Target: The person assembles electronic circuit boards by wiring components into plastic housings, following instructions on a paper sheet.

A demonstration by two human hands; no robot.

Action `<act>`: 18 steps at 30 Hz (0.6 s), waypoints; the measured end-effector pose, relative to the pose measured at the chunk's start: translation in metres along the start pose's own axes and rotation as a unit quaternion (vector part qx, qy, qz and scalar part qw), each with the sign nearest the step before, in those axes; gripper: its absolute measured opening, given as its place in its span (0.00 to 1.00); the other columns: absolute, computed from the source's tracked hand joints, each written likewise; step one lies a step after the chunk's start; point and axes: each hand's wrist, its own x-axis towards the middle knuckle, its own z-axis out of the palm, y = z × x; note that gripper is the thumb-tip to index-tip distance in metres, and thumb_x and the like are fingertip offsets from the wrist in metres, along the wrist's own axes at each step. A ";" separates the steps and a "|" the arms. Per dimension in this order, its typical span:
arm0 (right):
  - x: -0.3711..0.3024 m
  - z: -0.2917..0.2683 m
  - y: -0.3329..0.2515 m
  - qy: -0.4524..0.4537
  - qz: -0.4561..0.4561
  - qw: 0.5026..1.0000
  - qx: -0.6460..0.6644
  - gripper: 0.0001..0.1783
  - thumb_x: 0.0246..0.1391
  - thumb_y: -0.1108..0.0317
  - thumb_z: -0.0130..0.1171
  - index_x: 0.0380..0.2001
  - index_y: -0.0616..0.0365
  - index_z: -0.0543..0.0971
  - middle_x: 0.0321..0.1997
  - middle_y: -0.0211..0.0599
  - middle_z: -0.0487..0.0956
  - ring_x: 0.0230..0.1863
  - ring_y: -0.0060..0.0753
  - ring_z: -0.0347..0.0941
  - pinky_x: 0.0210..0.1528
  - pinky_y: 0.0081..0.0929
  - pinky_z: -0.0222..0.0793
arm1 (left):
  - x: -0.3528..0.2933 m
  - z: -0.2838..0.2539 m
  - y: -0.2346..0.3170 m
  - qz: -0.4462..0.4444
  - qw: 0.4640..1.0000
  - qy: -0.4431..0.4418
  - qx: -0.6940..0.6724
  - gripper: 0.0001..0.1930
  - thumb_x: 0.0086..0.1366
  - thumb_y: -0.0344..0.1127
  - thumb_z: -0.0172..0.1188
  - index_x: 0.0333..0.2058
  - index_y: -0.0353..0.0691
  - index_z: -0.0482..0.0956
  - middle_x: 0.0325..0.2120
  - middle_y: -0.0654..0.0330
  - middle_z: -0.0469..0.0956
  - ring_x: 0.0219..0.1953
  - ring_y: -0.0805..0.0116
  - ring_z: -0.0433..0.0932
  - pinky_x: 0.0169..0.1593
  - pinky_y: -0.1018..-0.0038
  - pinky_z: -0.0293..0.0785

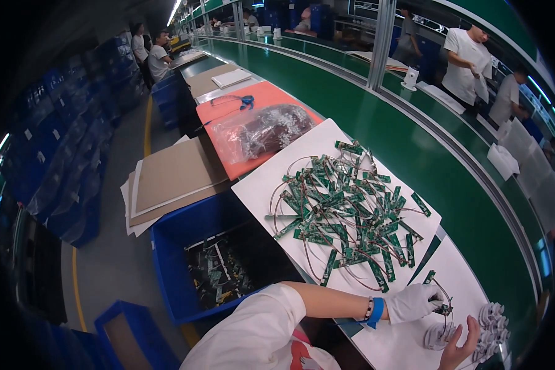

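My left hand (pixel 416 303), in a white glove with a blue wrist strap, pinches a small green circuit board (pixel 441 309) with thin wires looping from it. A further strip of green board (pixel 430 277) shows just above the fingers. Low in the picture is my bare right hand (pixel 462 349), its thumb and a finger raised and apart, and I see nothing between them. Beside it sits a round white plastic part (pixel 436 337). Several similar white parts (pixel 492 324) stand clustered at the right. A large heap of wired green circuit boards (pixel 351 213) covers the white sheet (pixel 262 197).
Left of the bench, a blue bin (pixel 166 271) holds boards and scraps. Cardboard sheets (pixel 176 172) lie behind it. A clear bag of small parts (pixel 271 131) rests on an orange mat (pixel 213 111). Along the right runs a green conveyor (pixel 376 117). People work beyond it.
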 end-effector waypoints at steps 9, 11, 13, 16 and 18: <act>0.008 -0.002 0.012 -0.161 -0.039 0.981 0.098 0.30 0.35 0.68 0.62 0.46 0.63 0.68 0.47 0.47 0.70 0.48 0.45 0.65 0.49 0.35 0.60 | 0.002 0.007 -0.008 -0.006 1.000 0.019 -0.019 0.07 0.54 0.33 0.53 0.30 0.38 0.75 0.22 0.57 0.76 0.24 0.66 0.75 0.29 0.75 0.69; 0.004 -0.003 0.023 -0.181 -0.020 0.978 0.107 0.32 0.33 0.69 0.64 0.46 0.64 0.68 0.46 0.47 0.70 0.48 0.43 0.65 0.50 0.34 0.60 | 0.002 0.005 -0.005 -0.021 0.999 0.008 -0.024 0.07 0.55 0.33 0.53 0.30 0.37 0.75 0.22 0.56 0.76 0.24 0.66 0.74 0.29 0.76 0.69; -0.002 -0.003 0.030 -0.200 -0.001 0.973 0.116 0.34 0.30 0.69 0.65 0.47 0.64 0.67 0.46 0.47 0.70 0.48 0.42 0.65 0.50 0.33 0.59 | 0.003 0.003 -0.004 -0.036 0.999 -0.003 -0.030 0.07 0.55 0.33 0.53 0.30 0.37 0.75 0.22 0.56 0.76 0.24 0.67 0.74 0.29 0.76 0.69; -0.008 -0.004 0.032 -0.279 0.169 0.936 0.129 0.38 0.27 0.72 0.66 0.48 0.64 0.66 0.47 0.45 0.70 0.48 0.38 0.65 0.50 0.31 0.59 | 0.002 0.005 -0.005 -0.040 0.999 0.003 -0.014 0.07 0.55 0.33 0.53 0.30 0.37 0.74 0.22 0.56 0.76 0.24 0.67 0.74 0.29 0.76 0.69; -0.004 -0.004 0.025 -0.280 0.154 0.931 0.175 0.39 0.26 0.72 0.67 0.49 0.65 0.65 0.48 0.45 0.69 0.48 0.37 0.65 0.49 0.29 0.59 | 0.002 0.005 -0.006 -0.020 0.999 0.011 -0.022 0.07 0.54 0.33 0.54 0.30 0.37 0.74 0.22 0.56 0.76 0.24 0.67 0.74 0.30 0.76 0.69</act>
